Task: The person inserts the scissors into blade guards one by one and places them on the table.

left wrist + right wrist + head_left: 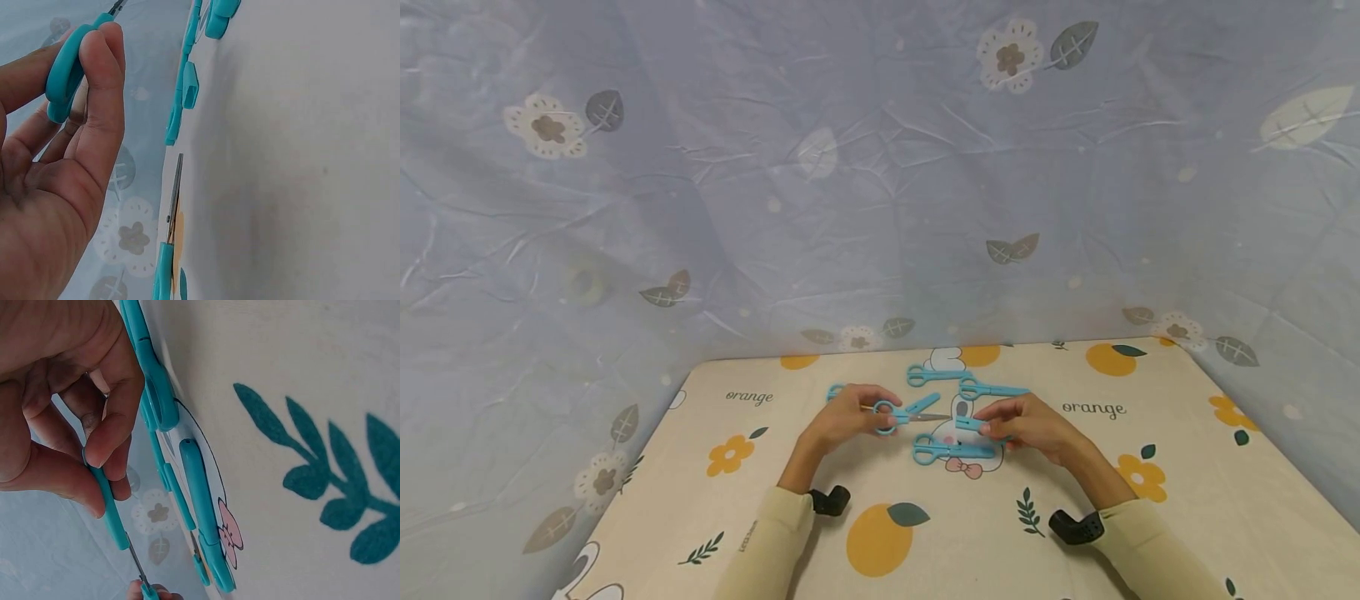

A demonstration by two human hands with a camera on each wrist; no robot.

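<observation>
Scissors with light blue handles (891, 416) are in my left hand (850, 411), thumb and fingers pinching the handle loops (65, 75). Their metal blades (929, 417) point right, at a blue blade cover (972, 424) that my right hand (1024, 423) pinches between thumb and fingers. In the right wrist view the cover (111, 509) lines up with the blades (136, 561), the tip right at its end. Just in front lie covered scissors (955, 451) on the cloth. A loose blade cover (922, 403) lies behind the held blades.
Two more covered scissors, one at the back (936, 376) and one further right (996, 389), lie behind the hands. Another scissors (835, 390), partly hidden behind my left hand, shows bare blades (175, 190) in the left wrist view. A patterned cloth (880, 475) covers the table.
</observation>
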